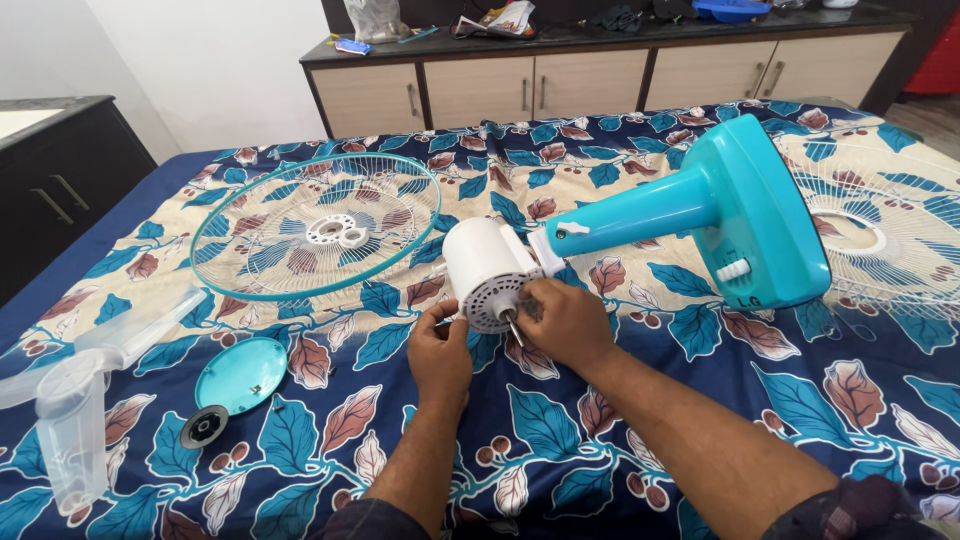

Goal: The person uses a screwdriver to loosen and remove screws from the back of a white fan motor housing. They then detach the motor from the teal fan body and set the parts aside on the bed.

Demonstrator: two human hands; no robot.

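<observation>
A teal fan stand with its square base [745,215] lies on its side on a leaf-patterned bedsheet [560,430]. Its white motor housing [485,262] faces me, the metal shaft [512,326] sticking out. My left hand [440,352] touches the motor's lower left rim with thumb and fingers pinched. My right hand [565,318] rests against the motor face beside the shaft, fingers curled; whether it holds a small part is hidden.
A teal-rimmed wire fan guard [330,225] lies at left, another guard [890,225] at right. A clear fan blade [75,400], a teal round cap [242,373] and a dark round nut [204,426] lie near left. Cabinets [600,85] stand behind the bed.
</observation>
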